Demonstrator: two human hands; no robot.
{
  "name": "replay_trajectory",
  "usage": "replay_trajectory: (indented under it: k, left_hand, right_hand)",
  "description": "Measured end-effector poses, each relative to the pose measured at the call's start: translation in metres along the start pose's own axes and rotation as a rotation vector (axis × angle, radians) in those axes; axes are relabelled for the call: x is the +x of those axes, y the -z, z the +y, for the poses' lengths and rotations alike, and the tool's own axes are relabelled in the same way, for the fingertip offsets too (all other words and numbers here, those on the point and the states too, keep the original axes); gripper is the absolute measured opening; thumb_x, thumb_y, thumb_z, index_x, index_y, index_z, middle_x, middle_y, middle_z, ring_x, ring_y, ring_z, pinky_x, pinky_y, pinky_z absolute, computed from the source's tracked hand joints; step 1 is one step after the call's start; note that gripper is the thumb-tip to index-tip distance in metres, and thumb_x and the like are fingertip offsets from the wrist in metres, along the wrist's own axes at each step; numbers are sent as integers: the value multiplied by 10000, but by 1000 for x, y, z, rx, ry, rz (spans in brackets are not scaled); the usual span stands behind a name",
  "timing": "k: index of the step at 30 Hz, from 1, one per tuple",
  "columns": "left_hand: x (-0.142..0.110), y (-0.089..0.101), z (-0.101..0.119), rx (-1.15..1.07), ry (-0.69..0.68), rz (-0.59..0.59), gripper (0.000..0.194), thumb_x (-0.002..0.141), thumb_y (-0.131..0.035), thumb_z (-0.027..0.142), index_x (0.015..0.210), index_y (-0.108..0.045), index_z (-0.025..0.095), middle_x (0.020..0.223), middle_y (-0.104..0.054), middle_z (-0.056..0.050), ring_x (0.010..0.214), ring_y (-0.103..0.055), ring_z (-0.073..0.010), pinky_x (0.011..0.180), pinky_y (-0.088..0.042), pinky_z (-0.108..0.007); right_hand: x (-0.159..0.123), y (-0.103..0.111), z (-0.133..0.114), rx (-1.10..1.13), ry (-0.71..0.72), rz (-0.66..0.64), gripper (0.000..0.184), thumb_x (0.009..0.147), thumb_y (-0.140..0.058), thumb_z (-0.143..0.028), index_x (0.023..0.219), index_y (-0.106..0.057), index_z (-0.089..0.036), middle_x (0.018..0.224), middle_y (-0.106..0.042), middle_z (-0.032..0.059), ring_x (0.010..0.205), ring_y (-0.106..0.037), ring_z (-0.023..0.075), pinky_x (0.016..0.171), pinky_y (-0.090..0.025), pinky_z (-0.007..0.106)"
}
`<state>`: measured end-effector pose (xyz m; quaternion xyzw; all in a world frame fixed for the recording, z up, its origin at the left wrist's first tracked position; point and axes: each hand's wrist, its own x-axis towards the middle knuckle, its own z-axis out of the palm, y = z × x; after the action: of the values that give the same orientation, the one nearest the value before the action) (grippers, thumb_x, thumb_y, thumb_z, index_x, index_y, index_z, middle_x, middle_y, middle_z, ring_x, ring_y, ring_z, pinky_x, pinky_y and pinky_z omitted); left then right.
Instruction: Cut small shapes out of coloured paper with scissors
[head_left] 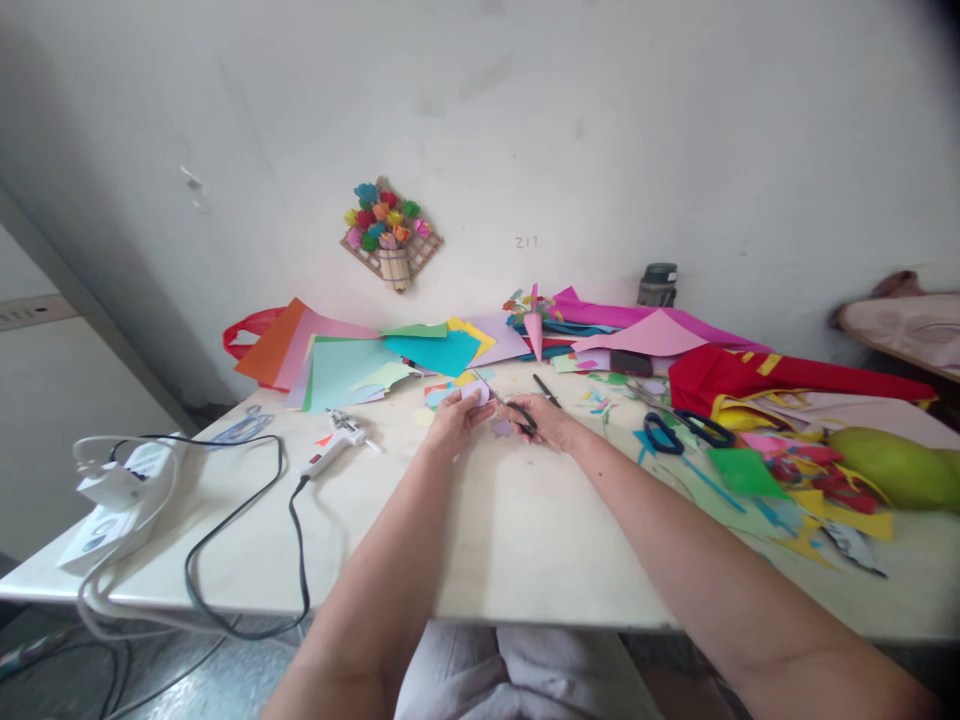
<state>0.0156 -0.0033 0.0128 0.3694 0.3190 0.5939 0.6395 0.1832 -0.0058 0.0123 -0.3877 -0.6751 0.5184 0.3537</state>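
Between the thumb and fingers of my left hand (456,422) is a small piece of pale lilac paper (474,392). My right hand (547,422) is closed around the dark handles of a small pair of scissors (519,416). The scissor blades point up and left, right beside the lilac paper; whether they touch it I cannot tell. Under and behind the hands lie small coloured paper scraps (439,395), and a black pen (547,390) rests just beyond my right hand.
At left are a glue gun (334,450) with its black cord and a white power strip (124,500). Coloured paper sheets (352,370) lie along the wall. Large dark-handled scissors (686,430), paper scraps, a green fruit-like object (892,465) and red cloth (750,380) are at right.
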Motion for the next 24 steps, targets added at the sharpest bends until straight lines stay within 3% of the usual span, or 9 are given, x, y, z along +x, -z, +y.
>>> replay_trajectory:
  k: [9, 16, 24]
  left_hand:
    - [1, 2, 1, 10, -24, 25, 161, 763, -617, 158, 898, -577, 81, 841, -668, -108, 719, -671, -168, 743, -542, -279]
    - [4, 3, 1, 13, -37, 72, 164, 732, -651, 166, 851, -568, 89, 856, -662, -108, 745, -668, -179, 763, -544, -301]
    - [1, 2, 0, 41, -19, -10, 215, 716, -671, 191, 884, -595, 80, 875, -665, -108, 744, -660, -162, 774, -535, -289]
  right_hand:
    - [4, -2, 3, 61, -44, 33, 236, 695, -634, -362, 665, -506, -165, 452, -475, -55, 317, -391, 52, 297, -239, 177]
    - [3, -1, 3, 6, -60, 10, 233, 698, -629, -340, 642, -483, -168, 456, -485, -50, 308, -409, 49, 268, -178, 167]
    - [-1, 1, -2, 1, -32, -19, 277, 720, -616, -403, 671, -484, -165, 498, -521, -40, 326, -439, 50, 259, -216, 154]
